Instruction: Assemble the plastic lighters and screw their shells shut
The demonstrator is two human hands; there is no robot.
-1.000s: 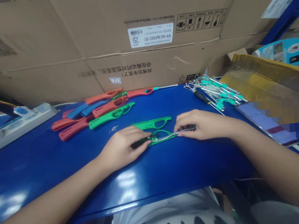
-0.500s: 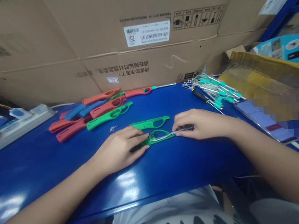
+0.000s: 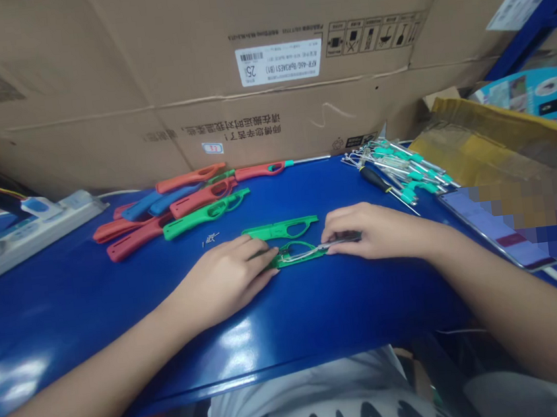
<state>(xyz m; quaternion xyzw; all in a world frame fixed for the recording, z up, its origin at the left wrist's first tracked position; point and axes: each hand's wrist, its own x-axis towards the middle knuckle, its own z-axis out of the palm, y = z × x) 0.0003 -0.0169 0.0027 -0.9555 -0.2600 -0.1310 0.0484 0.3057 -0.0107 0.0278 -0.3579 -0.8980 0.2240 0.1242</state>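
Observation:
My left hand [image 3: 238, 272] is closed around the handle end of a green lighter casing half [image 3: 304, 261], which lies on the blue table with its inside facing up. Pinched in my right hand [image 3: 363, 233] is a thin metal lighter tube [image 3: 323, 247] at the casing's right end; its far part is hidden by my fingers. A thin pale wire runs from the tube along the casing's trigger opening toward my left fingers. Just behind lies a second green casing half [image 3: 267, 231], apart from my right fingertips. Small screws [image 3: 211, 239] lie beyond my left hand.
Red, blue and green lighter casings [image 3: 195, 220] are piled at back left. At back right lie several metal tubes with teal ends [image 3: 406, 168], a screwdriver [image 3: 373, 178] and a phone [image 3: 494, 229]. A power strip [image 3: 61, 224] sits left; a cardboard box [image 3: 144, 63] stands behind.
The view has shifted very slightly. Both hands keep their hold, and the casing and tube stay nearly in place.

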